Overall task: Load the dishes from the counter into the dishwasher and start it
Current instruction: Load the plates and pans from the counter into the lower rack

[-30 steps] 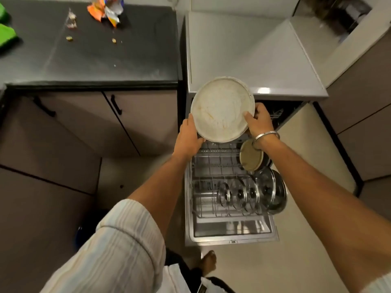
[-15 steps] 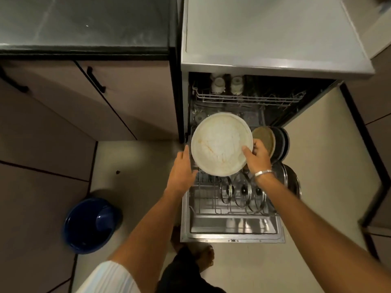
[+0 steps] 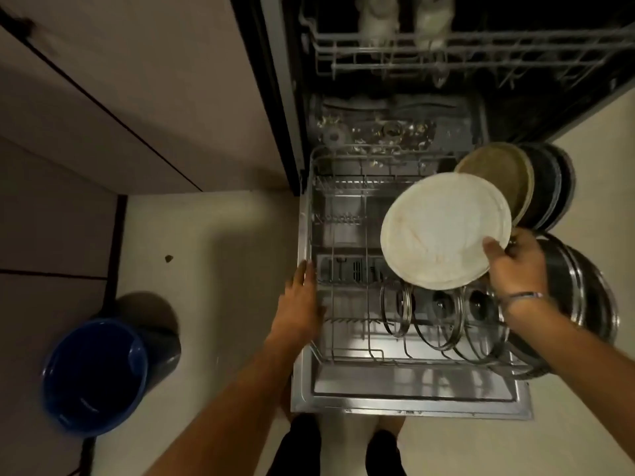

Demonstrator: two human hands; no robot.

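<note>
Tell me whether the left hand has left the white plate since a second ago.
Yes. The left hand has come off the white plate, now beside the lower rack's left edge.

Matt white plate; wire metal rack

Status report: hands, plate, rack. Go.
Right hand grips white plate by its edge, above lower rack. Left hand open at rack's left rim. Plate not yet slotted; glass lids racked below it.
</note>
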